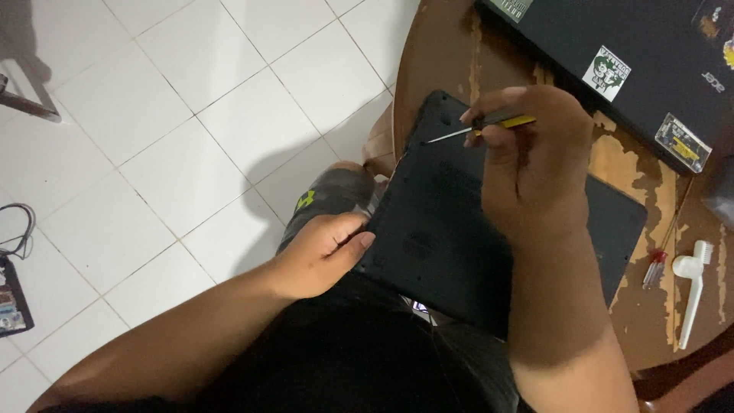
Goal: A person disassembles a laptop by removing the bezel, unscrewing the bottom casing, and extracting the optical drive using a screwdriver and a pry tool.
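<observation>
A black laptop (451, 229) lies upside down on the round wooden table (634, 306), its near edge jutting over my lap. My right hand (535, 164) grips a small screwdriver with a yellow and black handle (501, 122). Its thin metal tip rests near a screw hole at the laptop's far left corner. My left hand (321, 252) holds the laptop's left edge, thumb lying along the rim.
A second black laptop with stickers (650, 53) lies shut at the table's back. A small red-handled screwdriver (655, 268) and a white brush (692, 287) lie at the right. White tiled floor (191, 130) spreads to the left, with cables and a dark object (11, 294) at its edge.
</observation>
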